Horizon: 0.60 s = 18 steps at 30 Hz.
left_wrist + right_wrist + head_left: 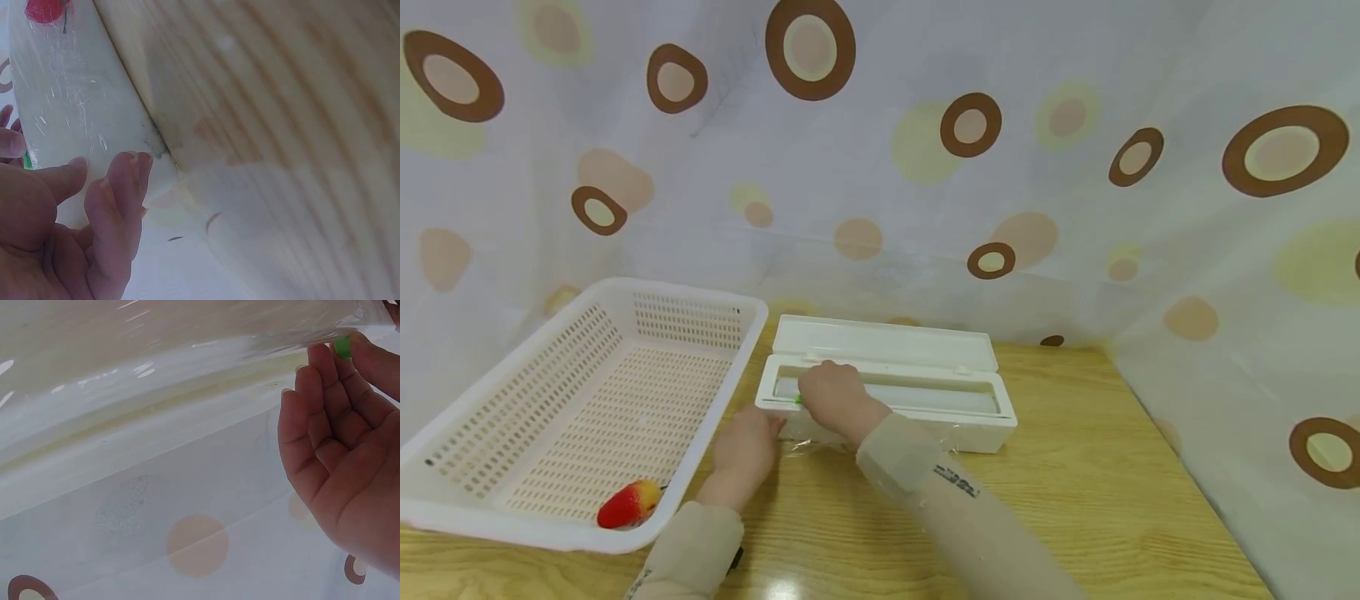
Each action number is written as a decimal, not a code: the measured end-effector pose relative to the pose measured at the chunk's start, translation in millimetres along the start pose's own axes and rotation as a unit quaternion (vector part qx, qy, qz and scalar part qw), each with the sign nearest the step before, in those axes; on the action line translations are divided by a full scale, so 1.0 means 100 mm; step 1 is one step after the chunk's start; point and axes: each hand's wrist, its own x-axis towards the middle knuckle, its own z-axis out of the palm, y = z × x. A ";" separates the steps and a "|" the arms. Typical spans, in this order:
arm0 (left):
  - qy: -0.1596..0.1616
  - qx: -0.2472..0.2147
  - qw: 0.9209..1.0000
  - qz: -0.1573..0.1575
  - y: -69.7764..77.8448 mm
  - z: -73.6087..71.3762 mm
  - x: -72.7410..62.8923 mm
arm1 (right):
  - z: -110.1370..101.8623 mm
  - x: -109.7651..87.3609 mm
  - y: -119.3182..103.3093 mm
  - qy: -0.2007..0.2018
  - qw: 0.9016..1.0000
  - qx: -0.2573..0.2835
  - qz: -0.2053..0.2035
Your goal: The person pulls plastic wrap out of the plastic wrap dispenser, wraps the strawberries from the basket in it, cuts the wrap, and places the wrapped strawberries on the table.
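Green tab [342, 347] | right grip [837, 396] pinched on it | left grip [747, 443] apart, at left end of white box [973, 434]

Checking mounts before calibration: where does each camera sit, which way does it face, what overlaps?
Head: on the head, facing forward and down at the open white box and perforated white basket; left hand, right hand and sleeves show.
Left wrist: on that wrist, looking past the left hand at the box's front and the wooden tabletop; right-hand fingers edge in at left.
Right wrist: on that wrist, looking past the right hand, across clear film, to the spotted backdrop.
Shared: both wrist views catch the green tab.
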 end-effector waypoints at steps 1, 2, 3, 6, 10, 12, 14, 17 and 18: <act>0.002 0.003 1.000 0.000 0.00 -0.01 0.00 | -0.01 -0.01 0.01 -0.002 1.000 -0.002 0.000; 0.002 0.006 1.000 0.000 0.00 -0.01 0.00 | -0.02 -0.02 0.01 -0.004 1.000 -0.006 0.001; 0.001 0.007 1.000 -0.002 0.00 -0.01 0.01 | -0.02 -0.03 0.02 -0.006 1.000 -0.008 0.001; -0.003 0.007 1.000 -0.006 0.00 -0.02 0.01 | -0.02 -0.05 0.02 -0.010 1.000 -0.018 -0.002; -0.008 0.003 1.000 -0.009 0.00 -0.02 0.00 | 0.02 -0.07 0.02 -0.009 0.999 -0.037 -0.010; -0.007 0.003 1.000 -0.007 0.00 -0.02 0.00 | 0.03 -0.09 0.03 -0.008 0.999 -0.046 -0.009; -0.006 0.002 1.000 -0.004 0.01 -0.02 0.00 | 0.04 -0.12 0.04 -0.004 0.998 -0.055 -0.007; -0.002 0.003 1.000 0.000 0.01 -0.02 -0.01 | 0.04 -0.17 0.08 -0.001 0.998 -0.059 -0.005; 0.000 0.002 1.000 0.002 0.02 -0.03 -0.01 | 0.04 -0.19 0.10 0.001 0.998 -0.061 -0.004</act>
